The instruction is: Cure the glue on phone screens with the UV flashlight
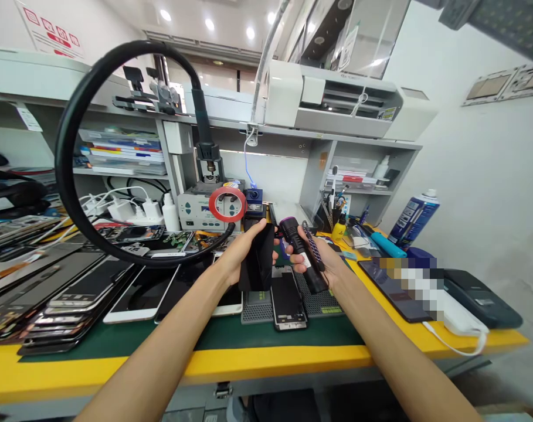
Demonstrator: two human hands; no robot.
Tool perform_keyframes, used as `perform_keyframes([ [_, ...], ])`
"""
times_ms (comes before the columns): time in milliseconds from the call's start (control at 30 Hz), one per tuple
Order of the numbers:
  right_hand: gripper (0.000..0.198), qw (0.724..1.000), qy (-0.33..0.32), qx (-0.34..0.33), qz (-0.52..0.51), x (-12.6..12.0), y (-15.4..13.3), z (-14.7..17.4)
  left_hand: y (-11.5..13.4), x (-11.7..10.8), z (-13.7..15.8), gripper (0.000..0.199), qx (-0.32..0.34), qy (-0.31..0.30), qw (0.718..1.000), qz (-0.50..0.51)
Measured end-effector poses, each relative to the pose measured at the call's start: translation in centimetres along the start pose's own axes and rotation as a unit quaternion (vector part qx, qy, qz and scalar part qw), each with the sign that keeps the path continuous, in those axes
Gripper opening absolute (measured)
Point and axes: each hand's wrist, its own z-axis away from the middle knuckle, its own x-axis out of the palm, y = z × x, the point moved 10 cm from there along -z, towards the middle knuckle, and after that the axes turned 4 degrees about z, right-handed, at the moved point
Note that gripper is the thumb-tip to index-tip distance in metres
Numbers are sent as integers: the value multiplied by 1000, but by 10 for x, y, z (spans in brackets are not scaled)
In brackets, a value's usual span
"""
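Note:
My left hand (235, 258) is closed round a black phone screen (257, 261), held tilted above the bench. In my right hand (321, 258) is a black flashlight (304, 255) with a purple ring at its head and a patterned wrist strap. Its head points toward the phone screen, close to it but apart. Beneath both hands lies a grey repair mat (323, 299). A loose phone display (289, 302) rests on this mat, its lower end toward me.
Stacked phone screens (68, 299) and white phones (138, 293) cover the left side. A thick black hose (66, 146) arches from the rework station (196, 208). On the right are a tablet (391, 287), a white power strip (451, 310) and a spray can (413, 217).

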Motion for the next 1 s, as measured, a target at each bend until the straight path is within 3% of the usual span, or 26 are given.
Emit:
perform_keyframes([
  [367, 43, 997, -68, 22, -3, 25, 11, 8, 11, 8, 1, 43, 42, -62, 996, 45],
  [500, 49, 996, -77, 42, -9, 28, 15, 8, 3, 5, 1, 54, 14, -54, 998, 15],
  [733, 52, 992, -104, 68, -11, 33, 20, 10, 5, 7, 4, 49, 40, -54, 998, -4],
  [1000, 44, 994, -100, 31, 10, 31, 16, 13, 1, 13, 2, 51, 38, -102, 994, 1],
])
